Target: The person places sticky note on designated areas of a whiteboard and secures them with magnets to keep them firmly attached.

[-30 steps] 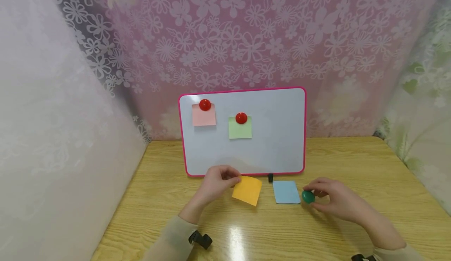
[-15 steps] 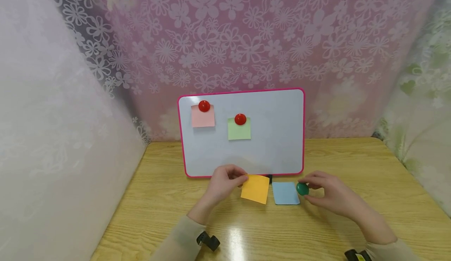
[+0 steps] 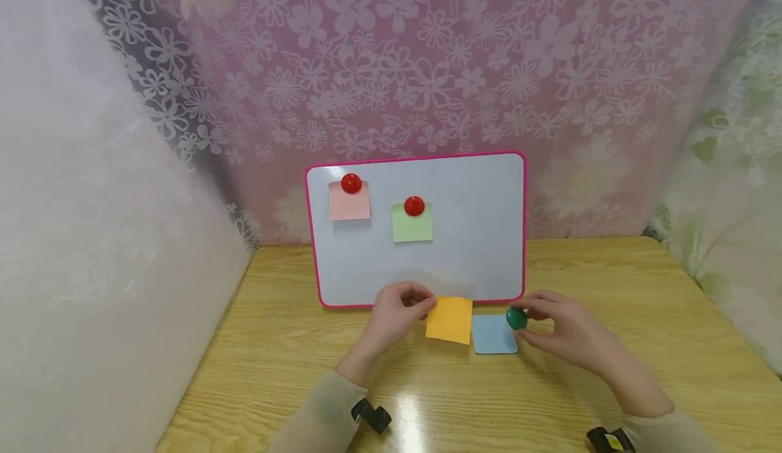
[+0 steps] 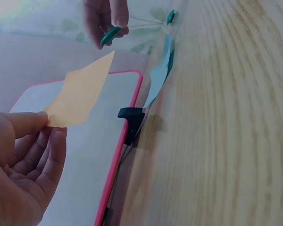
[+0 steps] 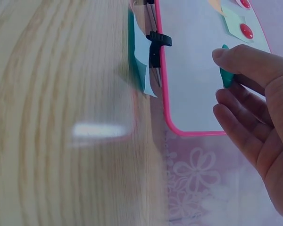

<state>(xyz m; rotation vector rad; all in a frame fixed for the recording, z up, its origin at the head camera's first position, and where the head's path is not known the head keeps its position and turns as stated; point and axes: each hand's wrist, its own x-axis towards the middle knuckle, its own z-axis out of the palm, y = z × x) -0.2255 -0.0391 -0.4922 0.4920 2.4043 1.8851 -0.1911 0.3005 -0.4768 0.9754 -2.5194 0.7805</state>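
Note:
My left hand (image 3: 398, 309) pinches an orange sticky note (image 3: 450, 319) by its left corner, lifted just in front of the whiteboard's lower edge; the note (image 4: 80, 90) shows between thumb and forefinger in the left wrist view. My right hand (image 3: 550, 320) pinches a green round magnet (image 3: 516, 318), seen edge-on as the magnet (image 5: 226, 75) in the right wrist view. A pink-framed whiteboard (image 3: 476, 236) stands on the wooden table (image 3: 611, 303). On it a pink note (image 3: 349, 203) and a green note (image 3: 412, 225) each sit under a red magnet (image 3: 351, 183). A blue note (image 3: 492, 335) lies flat on the table between my hands.
A black clip foot (image 4: 131, 117) props the whiteboard at its lower edge. Floral curtains (image 3: 427, 66) close in the back and both sides of the table. The whiteboard's right half is bare.
My left hand carried the orange note right and up toward the whiteboard. My right hand lifted the green magnet left and up, over the blue note's corner.

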